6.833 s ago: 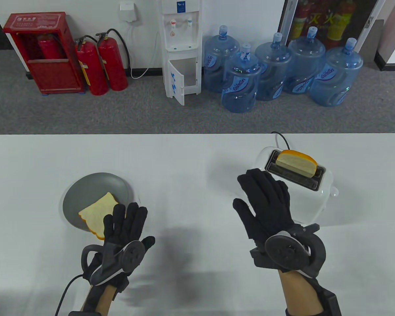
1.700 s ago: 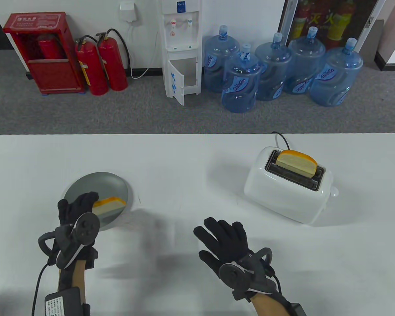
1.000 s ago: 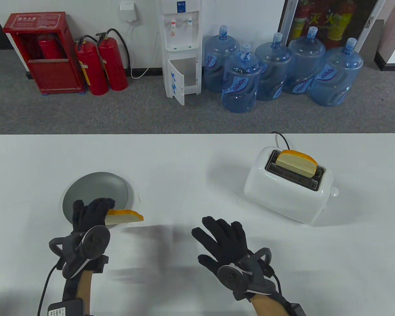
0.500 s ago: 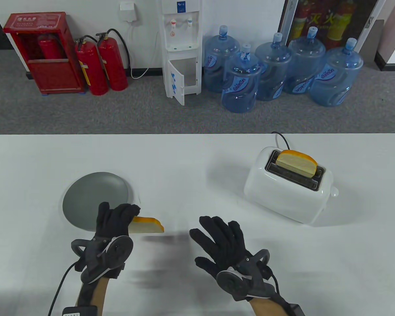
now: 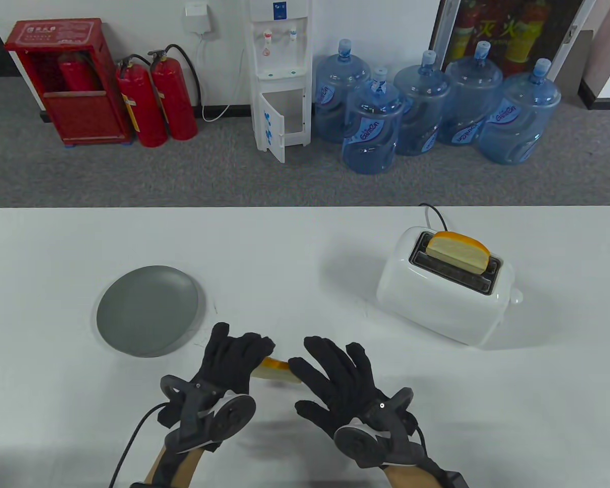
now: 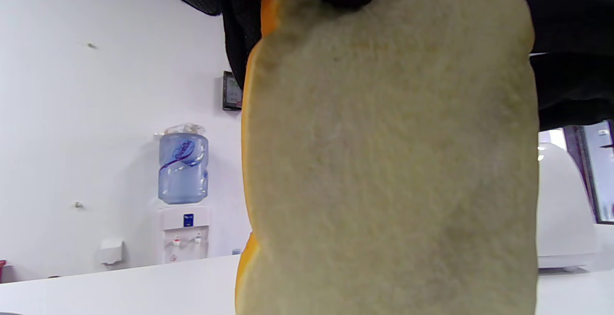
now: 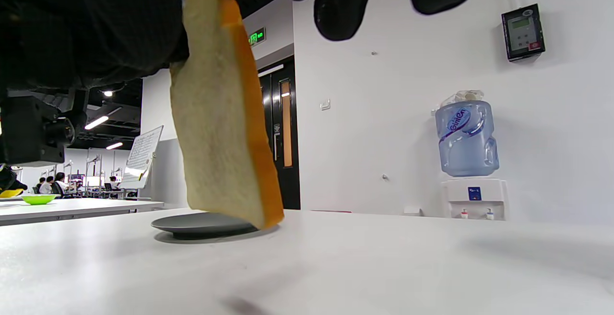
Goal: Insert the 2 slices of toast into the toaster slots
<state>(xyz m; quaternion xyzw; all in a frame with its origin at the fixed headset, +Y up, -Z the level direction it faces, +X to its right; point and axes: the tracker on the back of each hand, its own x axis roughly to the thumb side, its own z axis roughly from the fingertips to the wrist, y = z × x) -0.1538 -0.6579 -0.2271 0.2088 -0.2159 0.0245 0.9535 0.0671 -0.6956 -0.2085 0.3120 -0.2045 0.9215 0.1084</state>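
Our left hand (image 5: 232, 356) pinches a slice of toast (image 5: 277, 368) by its top edge, so the slice hangs upright above the white table (image 5: 284, 254), clear of the surface; in the left wrist view the pale crumb face of this slice (image 6: 388, 161) fills most of the frame. Our right hand (image 5: 335, 371) hovers just beside it, fingers spread and relaxed, holding nothing, with its fingertips (image 5: 297, 365) meeting the far end of the slice; we cannot tell whether they press on it. Left of our hands, and nearer the toaster's side of the table than they are, lies a grey plate (image 5: 147, 310) with nothing on it. The white toaster (image 5: 445, 295) sits well to the right of the held slice and further back. A second slice of toast (image 5: 457, 251) stands in the toaster's rear slot, its orange crust poking out. The front slot (image 5: 452, 277), closer to us, is open.
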